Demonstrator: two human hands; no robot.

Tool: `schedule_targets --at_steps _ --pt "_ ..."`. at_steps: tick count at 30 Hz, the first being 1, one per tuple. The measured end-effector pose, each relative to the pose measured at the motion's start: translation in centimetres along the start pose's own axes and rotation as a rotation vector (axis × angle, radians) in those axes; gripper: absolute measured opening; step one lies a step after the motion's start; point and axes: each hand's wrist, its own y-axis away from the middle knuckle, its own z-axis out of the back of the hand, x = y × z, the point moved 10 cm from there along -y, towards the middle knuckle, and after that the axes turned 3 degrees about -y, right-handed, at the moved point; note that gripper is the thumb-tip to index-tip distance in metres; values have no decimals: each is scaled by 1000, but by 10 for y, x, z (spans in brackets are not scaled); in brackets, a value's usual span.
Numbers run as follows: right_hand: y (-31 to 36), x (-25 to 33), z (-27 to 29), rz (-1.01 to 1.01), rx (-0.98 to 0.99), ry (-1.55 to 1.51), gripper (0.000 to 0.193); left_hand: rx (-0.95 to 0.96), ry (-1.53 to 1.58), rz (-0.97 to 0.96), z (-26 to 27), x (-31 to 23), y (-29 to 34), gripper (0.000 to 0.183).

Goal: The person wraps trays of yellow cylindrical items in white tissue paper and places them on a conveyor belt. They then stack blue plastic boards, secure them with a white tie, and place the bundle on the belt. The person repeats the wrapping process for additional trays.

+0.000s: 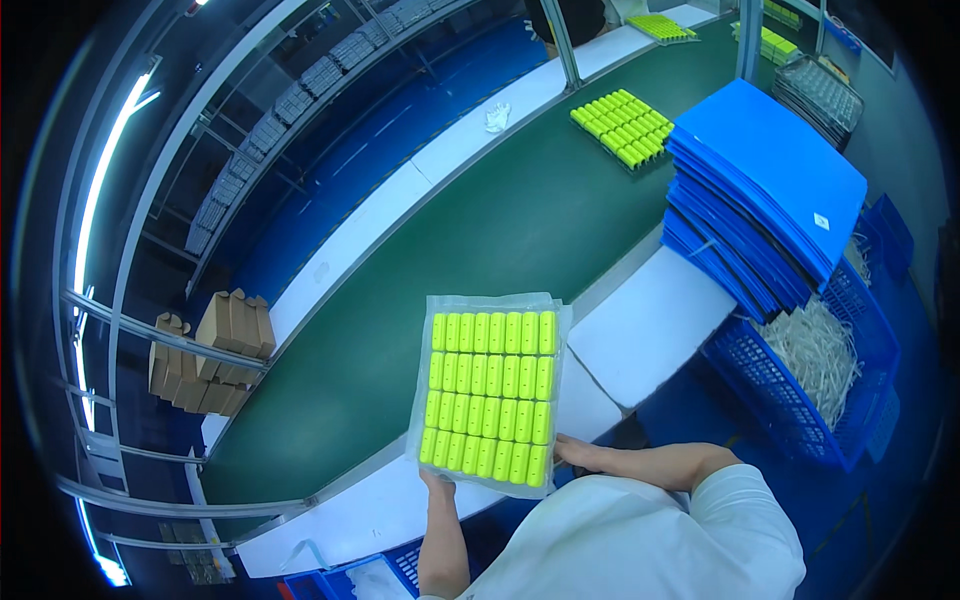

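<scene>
So the left hand (436,482) is on the near left corner of a clear plastic tray (490,302), and the right hand (572,453) is on its right edge low down; the two hands are well apart, each clamped on the tray's rim, though most of the fingers are hidden by it, so I can't tell how they're curled; the tray is in front of the person's white shirt (640,535), over the near edge of a green belt (400,290), loaded with four rows of yellow-green cylinders (491,412).

As for writing, those cylinders have tiny dark marks on them, way too small to make out; the blue stack of sheets (770,150) off to the right has a small white label (821,221) on its top one, and whatever's on it is too tiny to read too.

Also around: another batch of yellow-green pieces (622,128) farther up the belt; a blue basket (872,345) with pale stringy strips (815,360) just beside the stack; some brown cardboard boxes (235,330) over on the left, past the belt.
</scene>
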Motion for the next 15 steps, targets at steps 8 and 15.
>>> schedule_targets --at_steps 8,15 --pt "-21 -18 -24 377 -182 626 51 -169 -287 26 71 8 116 43" --pt "70 143 92 870 -702 657 69 -41 -677 -46 9 20 210 78"
